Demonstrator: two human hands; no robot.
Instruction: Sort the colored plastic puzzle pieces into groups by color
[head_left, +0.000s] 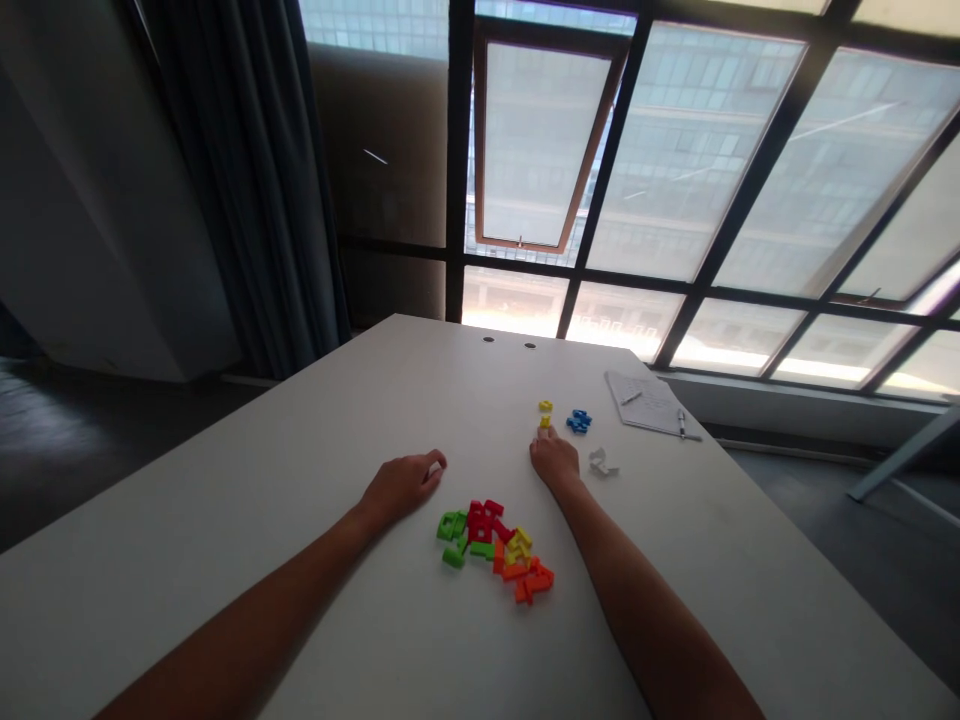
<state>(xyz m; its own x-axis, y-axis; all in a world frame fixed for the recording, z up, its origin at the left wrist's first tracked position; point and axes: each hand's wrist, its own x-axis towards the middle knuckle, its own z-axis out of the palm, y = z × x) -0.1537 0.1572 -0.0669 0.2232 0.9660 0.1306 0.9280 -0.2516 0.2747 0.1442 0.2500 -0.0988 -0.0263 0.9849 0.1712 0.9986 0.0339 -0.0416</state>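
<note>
On a white table (300,470), a pile of small plastic pieces (495,545) in green, red, yellow and orange lies between my forearms. My left hand (403,482) rests on the table beyond the pile's left side, its fingers curled in with nothing visible in them. My right hand (555,457) lies further right with fingers bunched, its fingertips reaching toward a small yellow piece (545,410). A blue piece (578,421) sits just right of the yellow one. A white piece (602,463) lies beside my right hand.
A sheet of paper with a pen (651,402) lies at the table's far right corner. Two small holes (508,342) mark the far edge. Large windows and a dark curtain (255,180) stand behind the table. Dark floor surrounds it.
</note>
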